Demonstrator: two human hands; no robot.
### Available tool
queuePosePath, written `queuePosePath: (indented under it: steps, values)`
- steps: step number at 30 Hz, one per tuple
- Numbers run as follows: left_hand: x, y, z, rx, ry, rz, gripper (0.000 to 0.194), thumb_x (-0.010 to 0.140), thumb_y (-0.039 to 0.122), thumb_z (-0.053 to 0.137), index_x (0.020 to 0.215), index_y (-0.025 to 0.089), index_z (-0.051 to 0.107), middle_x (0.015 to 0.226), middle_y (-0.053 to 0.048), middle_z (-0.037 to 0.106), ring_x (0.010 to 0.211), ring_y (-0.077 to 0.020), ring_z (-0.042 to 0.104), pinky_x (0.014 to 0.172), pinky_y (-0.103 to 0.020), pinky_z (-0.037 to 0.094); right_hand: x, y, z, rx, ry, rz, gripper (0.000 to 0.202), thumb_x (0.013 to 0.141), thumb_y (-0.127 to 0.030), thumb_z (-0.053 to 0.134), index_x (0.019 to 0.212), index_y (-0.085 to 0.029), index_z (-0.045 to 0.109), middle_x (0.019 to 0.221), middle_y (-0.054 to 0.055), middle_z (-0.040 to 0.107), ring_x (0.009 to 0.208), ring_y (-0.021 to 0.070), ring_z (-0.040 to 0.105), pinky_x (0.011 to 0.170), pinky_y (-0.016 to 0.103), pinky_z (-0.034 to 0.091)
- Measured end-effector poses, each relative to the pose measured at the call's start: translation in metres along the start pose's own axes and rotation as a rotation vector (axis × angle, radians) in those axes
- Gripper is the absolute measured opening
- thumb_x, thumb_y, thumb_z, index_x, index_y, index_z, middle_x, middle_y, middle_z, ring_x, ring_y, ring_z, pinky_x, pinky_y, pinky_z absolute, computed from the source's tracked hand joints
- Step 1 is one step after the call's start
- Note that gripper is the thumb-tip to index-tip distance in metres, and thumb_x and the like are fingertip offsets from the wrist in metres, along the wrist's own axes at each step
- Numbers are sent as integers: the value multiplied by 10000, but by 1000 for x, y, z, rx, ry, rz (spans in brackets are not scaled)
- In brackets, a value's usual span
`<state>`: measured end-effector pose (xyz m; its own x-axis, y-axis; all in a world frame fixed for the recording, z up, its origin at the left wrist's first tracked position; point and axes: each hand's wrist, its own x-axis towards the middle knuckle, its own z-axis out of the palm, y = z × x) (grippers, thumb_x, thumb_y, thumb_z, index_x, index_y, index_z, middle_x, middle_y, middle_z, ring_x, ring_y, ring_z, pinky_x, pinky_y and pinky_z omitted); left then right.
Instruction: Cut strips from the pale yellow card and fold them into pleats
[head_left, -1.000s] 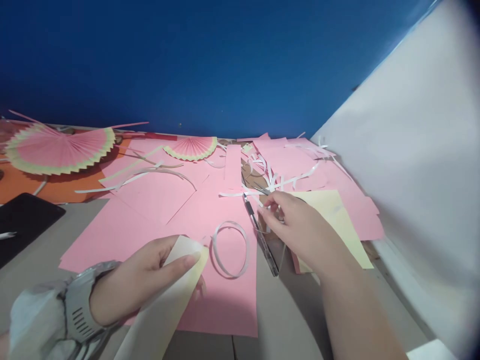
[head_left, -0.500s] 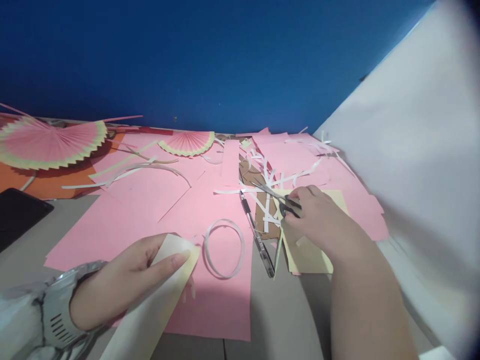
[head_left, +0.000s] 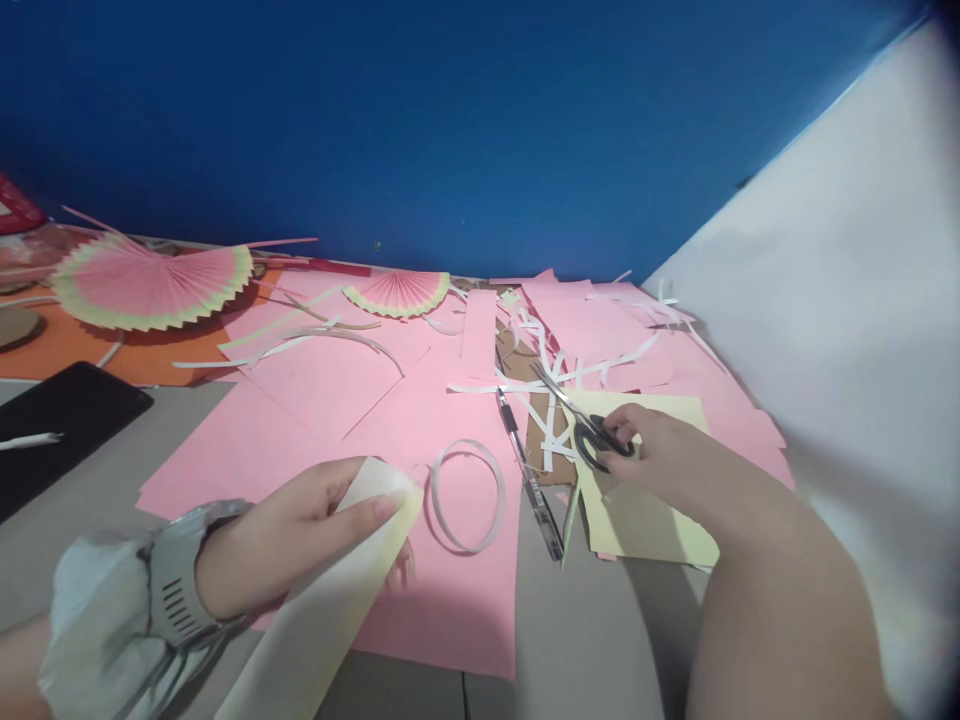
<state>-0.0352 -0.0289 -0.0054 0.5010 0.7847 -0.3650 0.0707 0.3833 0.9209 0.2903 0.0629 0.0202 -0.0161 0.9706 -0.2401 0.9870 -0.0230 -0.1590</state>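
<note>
My left hand (head_left: 322, 530) pinches a long pale yellow paper strip (head_left: 330, 610), thumb on top near its upper end. At the right, my right hand (head_left: 645, 440) has its fingers closed on the black handles of the scissors (head_left: 594, 437), whose blades point up and left over white paper scraps. Below them lies yellow paper (head_left: 652, 520). Between the hands, a roll of clear tape (head_left: 501, 500) rests on pink paper (head_left: 442, 620), with a black pen (head_left: 531, 475) to its right.
Two folded pink fans, one larger (head_left: 157, 285) and one smaller (head_left: 397, 292), lie at the back left. A black phone-like slab (head_left: 75, 420) is at the far left. White paper strips (head_left: 551, 420) cover brown cardboard. A blue wall (head_left: 420, 120) rises behind.
The view has shifted left. My right hand has moved slightly right and down with the scissors, whose handles now show more fully. My left hand still holds the yellow strip.
</note>
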Motion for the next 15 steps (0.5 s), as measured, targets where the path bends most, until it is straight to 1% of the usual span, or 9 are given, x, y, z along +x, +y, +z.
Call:
queuePosePath:
  steps: [3, 4, 7, 10, 13, 15]
  values:
    - [0, -1, 0, -15, -11, 7, 302, 922, 441, 448, 861, 171, 568, 789, -41, 705, 715, -167, 659, 647, -270, 516, 2, -6, 2, -14, -39, 11, 190, 741, -380, 518, 847, -223, 534, 782, 21, 645, 610, 184, 575, 494, 277, 349]
    - [0, -1, 0, -18, -16, 7, 306, 920, 446, 449, 862, 169, 566, 789, -46, 705, 711, -171, 660, 641, -276, 518, 2, -9, 2, -26, -23, 18, 195, 741, -377, 516, 856, -221, 531, 791, 26, 646, 623, 189, 578, 500, 280, 350]
    - [0, 1, 0, -21, -30, 9, 314, 915, 449, 453, 861, 162, 569, 787, -59, 706, 684, -171, 658, 612, -274, 517, -1, -17, -2, -78, -20, 63, 168, 732, -352, 525, 841, -225, 536, 740, 23, 644, 589, 197, 577, 489, 286, 335]
    - [0, 3, 0, -12, -29, 20, 305, 914, 434, 462, 841, 160, 575, 762, -56, 706, 660, -151, 651, 594, -244, 506, -4, -24, -6, -137, -18, 97, 114, 724, -311, 528, 806, -232, 537, 683, 12, 637, 552, 200, 574, 476, 287, 320]
    - [-1, 2, 0, -4, -18, 15, 289, 914, 431, 461, 857, 173, 577, 725, -36, 701, 629, -131, 640, 566, -216, 493, -5, -25, -7, -126, -5, 62, 113, 719, -301, 533, 802, -225, 549, 694, 21, 645, 553, 203, 578, 477, 289, 331]
    - [-1, 0, 0, 4, -13, 9, 293, 913, 439, 457, 857, 178, 579, 714, -30, 698, 619, -130, 638, 561, -217, 493, -4, -21, -8, -79, -7, 5, 136, 735, -332, 534, 806, -220, 568, 753, 37, 663, 600, 212, 595, 502, 298, 357]
